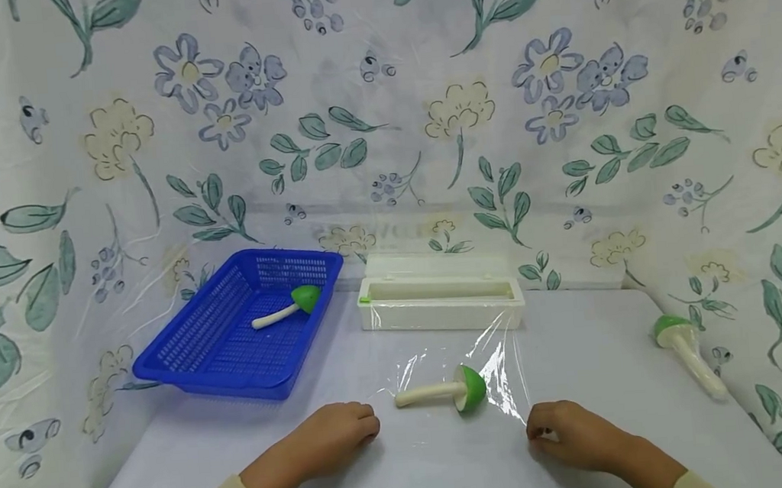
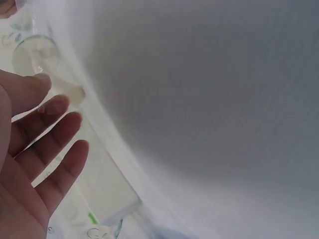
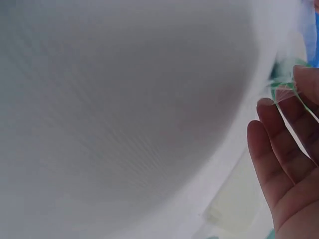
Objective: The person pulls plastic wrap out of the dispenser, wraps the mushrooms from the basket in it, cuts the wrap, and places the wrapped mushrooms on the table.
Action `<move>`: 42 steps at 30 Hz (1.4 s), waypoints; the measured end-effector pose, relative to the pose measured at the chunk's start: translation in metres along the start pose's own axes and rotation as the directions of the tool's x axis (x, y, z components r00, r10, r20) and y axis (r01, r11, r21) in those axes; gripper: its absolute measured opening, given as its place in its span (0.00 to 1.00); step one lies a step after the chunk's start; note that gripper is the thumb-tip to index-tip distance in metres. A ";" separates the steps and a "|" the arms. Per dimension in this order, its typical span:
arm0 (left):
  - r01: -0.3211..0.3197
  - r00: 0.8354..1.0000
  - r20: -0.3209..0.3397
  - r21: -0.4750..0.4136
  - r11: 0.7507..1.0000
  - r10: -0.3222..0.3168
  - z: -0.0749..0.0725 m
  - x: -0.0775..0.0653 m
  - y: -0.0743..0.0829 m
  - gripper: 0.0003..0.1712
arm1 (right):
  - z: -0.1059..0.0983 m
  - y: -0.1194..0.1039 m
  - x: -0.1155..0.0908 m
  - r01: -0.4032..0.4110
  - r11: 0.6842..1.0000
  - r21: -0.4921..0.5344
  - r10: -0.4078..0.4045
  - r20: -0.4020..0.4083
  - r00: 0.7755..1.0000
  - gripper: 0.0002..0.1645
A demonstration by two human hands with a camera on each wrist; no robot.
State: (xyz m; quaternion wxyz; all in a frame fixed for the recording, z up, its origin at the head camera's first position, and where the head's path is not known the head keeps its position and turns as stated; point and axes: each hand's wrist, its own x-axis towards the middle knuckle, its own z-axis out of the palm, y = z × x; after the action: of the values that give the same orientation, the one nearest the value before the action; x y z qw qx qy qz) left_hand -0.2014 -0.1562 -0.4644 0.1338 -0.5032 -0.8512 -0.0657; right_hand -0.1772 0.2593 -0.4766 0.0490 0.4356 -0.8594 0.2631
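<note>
The person's L hand (image 1: 340, 436) & R hand (image 1: 575, 436) each pinch clear wrap (image 1: 505, 380) w/ thumb and finger, other fingers loose. Green-top mushroom (image 1: 442, 392) lies btwn them, a bit past, touching neither; can't tell if it's on or under the wrap. White box (image 1: 441, 317) sits farther off; blue basket (image 1: 236, 379) is past L hand.

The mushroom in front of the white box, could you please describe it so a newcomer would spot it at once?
At the back of the white table stands a long white box. In front lies the green-capped mushroom, the only one neither in the blue basket nor by the table's right edge.
</note>
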 end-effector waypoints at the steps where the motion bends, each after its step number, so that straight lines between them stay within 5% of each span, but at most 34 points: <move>1: 0.006 1.000 -0.013 -0.002 1.000 -0.006 0.000 0.001 -0.002 0.09 | -0.003 0.000 0.001 -0.024 1.000 0.005 0.024 0.007 1.000 0.14; 10: 0.109 0.993 -0.043 -0.020 0.994 -0.110 -0.010 0.018 -0.019 0.06 | -0.022 0.011 0.024 -0.219 0.975 0.031 0.218 0.034 0.975 0.07; 16: 0.205 0.978 -0.040 -0.052 0.977 -0.207 -0.008 0.032 -0.030 0.06 | -0.029 0.029 0.035 -0.350 0.936 0.033 0.348 0.044 0.936 0.02; 23: 0.441 0.897 0.100 -0.136 0.887 -0.431 0.016 0.051 -0.037 0.13 | -0.017 0.059 0.046 -0.471 0.881 0.038 0.470 0.028 0.882 0.03; 27: 0.492 0.865 0.167 -0.097 0.865 -0.473 0.027 0.058 -0.040 0.07 | -0.005 0.066 0.059 -0.531 0.847 0.028 0.531 0.022 0.847 0.06; 30: 0.474 0.870 0.188 -0.061 0.878 -0.456 0.030 0.061 -0.041 0.10 | 0.001 0.066 0.067 -0.546 0.838 -0.013 0.546 0.020 0.838 0.08; 34: 0.421 0.893 0.195 -0.045 0.906 -0.405 0.030 0.062 -0.042 0.09 | 0.006 0.068 0.075 -0.519 0.852 -0.075 0.523 0.048 0.851 0.12; 42: 0.367 0.913 0.233 -0.104 0.924 -0.336 0.029 0.066 -0.044 0.10 | 0.012 0.069 0.089 -0.476 0.877 -0.073 0.481 0.094 0.872 0.11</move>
State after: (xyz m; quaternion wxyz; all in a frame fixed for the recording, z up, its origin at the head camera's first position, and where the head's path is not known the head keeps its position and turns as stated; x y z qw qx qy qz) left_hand -0.2752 -0.1149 -0.4721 -0.0084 -0.3540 -0.9301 -0.0972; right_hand -0.2841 0.2222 -0.4872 -0.0546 0.2221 -0.9477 0.2225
